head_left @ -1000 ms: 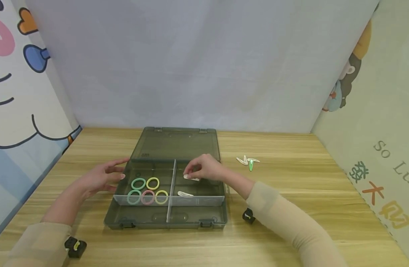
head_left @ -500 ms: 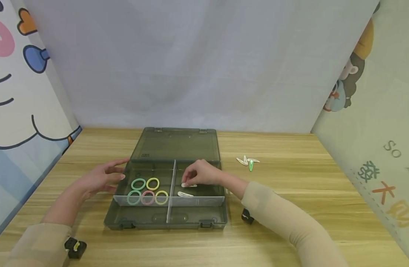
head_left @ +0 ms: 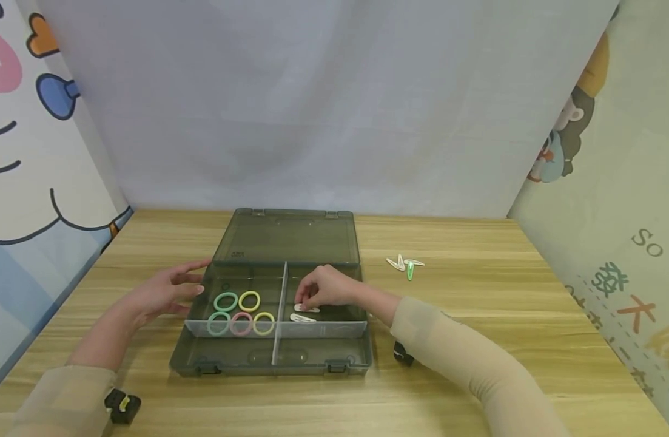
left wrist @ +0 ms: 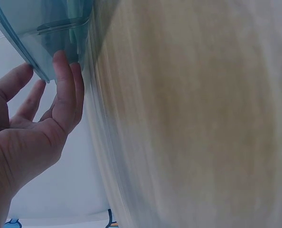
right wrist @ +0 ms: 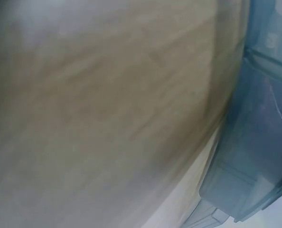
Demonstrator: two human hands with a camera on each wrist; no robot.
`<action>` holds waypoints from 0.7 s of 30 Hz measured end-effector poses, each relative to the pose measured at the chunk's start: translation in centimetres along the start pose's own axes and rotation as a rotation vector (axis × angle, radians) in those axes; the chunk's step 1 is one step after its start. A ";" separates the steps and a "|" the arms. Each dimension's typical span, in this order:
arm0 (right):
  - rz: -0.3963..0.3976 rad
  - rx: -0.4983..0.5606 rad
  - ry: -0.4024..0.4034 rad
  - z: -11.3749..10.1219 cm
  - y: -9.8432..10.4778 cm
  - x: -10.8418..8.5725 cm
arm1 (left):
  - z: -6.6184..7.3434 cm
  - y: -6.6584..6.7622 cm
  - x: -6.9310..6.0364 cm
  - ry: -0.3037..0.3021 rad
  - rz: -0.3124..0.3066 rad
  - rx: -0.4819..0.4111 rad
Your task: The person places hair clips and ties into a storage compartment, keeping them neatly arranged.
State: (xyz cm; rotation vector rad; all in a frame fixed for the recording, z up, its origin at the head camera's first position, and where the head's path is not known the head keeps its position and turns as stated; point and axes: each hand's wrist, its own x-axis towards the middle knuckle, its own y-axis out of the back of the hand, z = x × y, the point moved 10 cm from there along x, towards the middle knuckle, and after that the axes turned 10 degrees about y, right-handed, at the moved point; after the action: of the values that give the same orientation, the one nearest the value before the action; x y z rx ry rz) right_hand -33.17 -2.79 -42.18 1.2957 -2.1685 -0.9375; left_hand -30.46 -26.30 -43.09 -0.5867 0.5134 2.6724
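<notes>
One clip (head_left: 307, 309), pinched by right fingers (head_left: 300, 294), neared the box's (head_left: 268, 369) front edge, seemingly almost stowed; parted left fingers (left wrist: 63, 90) touched the box.

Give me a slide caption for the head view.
Right hand pinches a white clip inside the box, left hand touches its side, and four clips lie on the table.

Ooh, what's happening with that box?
Somebody's right hand is pinching a white hair clip low inside the open box, in its right back section, where another white clip lies. The left hand touches the box's side. Five colored rings sit in the left back section. Three white clips and a green clip lie on the table.
</notes>
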 end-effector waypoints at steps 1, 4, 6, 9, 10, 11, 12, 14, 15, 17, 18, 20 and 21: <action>-0.003 -0.015 0.004 0.0 0.0 0.0 | 0.0 0.0 -0.1 0.003 0.001 -0.001; -0.008 -0.055 0.018 -0.2 -0.1 0.1 | 0.1 0.0 -0.3 0.010 0.003 0.000; -0.010 -0.070 0.022 -0.4 -0.1 0.1 | 0.2 0.0 -0.3 0.016 0.003 -0.001; -0.007 -0.069 0.017 -0.4 -0.1 0.2 | 0.2 0.0 -0.4 0.019 0.004 -0.001; -0.006 -0.067 0.013 -0.4 -0.1 0.1 | 0.3 0.0 -0.3 0.018 0.004 0.000; -0.004 -0.062 0.009 -0.4 -0.1 0.1 | 0.3 0.0 -0.3 0.017 0.004 0.000; -0.002 -0.057 0.009 -0.4 0.0 0.1 | 0.2 0.0 -0.3 0.016 0.003 -0.001; 0.000 -0.053 0.011 -0.5 0.1 0.0 | 0.2 0.1 -0.2 0.014 0.002 0.000; 0.001 -0.048 0.012 -0.5 0.2 0.0 | 0.2 0.1 -0.2 0.013 0.001 0.000; 0.006 -0.035 0.022 -0.8 0.3 -0.2 | 0.1 0.1 -0.1 0.013 -0.001 -0.003; 0.008 -0.029 0.028 -0.9 0.5 -0.2 | 0.1 0.1 -0.1 0.014 -0.002 -0.002; 0.012 -0.017 0.035 -1.3 0.8 -0.4 | 0.1 0.1 -0.1 0.013 -0.004 0.001; 0.012 -0.010 0.038 -1.5 1.0 -0.5 | 0.1 0.1 -0.1 0.012 -0.004 0.002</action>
State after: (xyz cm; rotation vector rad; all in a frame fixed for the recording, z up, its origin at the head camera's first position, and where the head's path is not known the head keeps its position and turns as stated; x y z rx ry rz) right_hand -32.52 -2.49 -40.47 1.2839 -2.1379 -0.9108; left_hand -30.43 -26.35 -42.98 -0.6029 0.5178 2.6661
